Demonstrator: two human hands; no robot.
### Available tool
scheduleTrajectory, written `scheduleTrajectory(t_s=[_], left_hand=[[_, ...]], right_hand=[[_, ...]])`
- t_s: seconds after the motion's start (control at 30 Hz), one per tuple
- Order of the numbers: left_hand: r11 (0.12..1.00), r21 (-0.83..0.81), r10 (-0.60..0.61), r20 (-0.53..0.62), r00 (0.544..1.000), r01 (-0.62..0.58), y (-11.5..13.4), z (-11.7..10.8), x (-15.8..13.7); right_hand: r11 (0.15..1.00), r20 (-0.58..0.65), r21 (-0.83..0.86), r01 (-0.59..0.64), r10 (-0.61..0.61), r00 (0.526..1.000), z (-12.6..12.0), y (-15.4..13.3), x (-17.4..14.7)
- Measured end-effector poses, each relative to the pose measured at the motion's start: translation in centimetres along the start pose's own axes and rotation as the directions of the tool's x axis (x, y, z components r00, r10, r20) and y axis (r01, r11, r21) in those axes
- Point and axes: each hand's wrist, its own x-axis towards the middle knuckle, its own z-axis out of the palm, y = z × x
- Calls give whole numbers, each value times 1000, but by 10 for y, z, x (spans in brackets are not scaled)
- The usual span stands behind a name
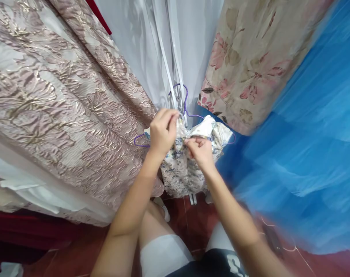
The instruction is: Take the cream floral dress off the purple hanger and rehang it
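between pinched fingers [193, 143], wrinkled floral cloth [182, 173] bunches

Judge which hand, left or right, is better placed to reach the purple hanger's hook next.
Probably the left hand: it sits higher on the floral garment, closer to the purple hanger's hook. The right hand is lower and farther off. Both appear to pinch the garment.

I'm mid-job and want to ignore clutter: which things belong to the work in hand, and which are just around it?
In hand:
blue-floral garment, pinched by left hand and right hand
purple hanger, inside it

Just around:
pink brocade
white fabric
beige flowered cloth
blue fabric
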Motion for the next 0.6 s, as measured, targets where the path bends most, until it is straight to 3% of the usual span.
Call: scheduleTrajectory(t_s=[0.07, 0.17, 0.27, 0.33, 0.47, 0.53, 0.6], left_hand=[[998, 62, -27, -66, 997, 31, -21, -15, 5], [983, 160, -72, -80, 994, 84, -75, -41, -5], [948, 226, -198, -130, 972, 223, -128, -66, -39], [927, 230, -260, -175, 950, 296, -146, -75, -70], [886, 174, -411, -135, 902, 429, -137, -67, -138], [799, 43, -597, -49, 800, 599, -116, -51, -169], [713, -61, -698, 34, 716, 698, -90, -31, -194]], right_hand=[[999, 11, -21, -50, 50, 999, -1, 9, -11], [990, 22, -54, -129, 130, 991, -5, 18, -31], [983, 67, -64, -174, 178, 982, -6, 28, -47], [980, 99, -63, -190, 195, 976, -4, 36, -55], [975, 97, -63, -212, 217, 971, -6, 51, -66], [975, 65, -100, -198, 205, 977, -13, 56, -70], [972, 27, -152, -180, 187, 982, -23, 59, -74]])
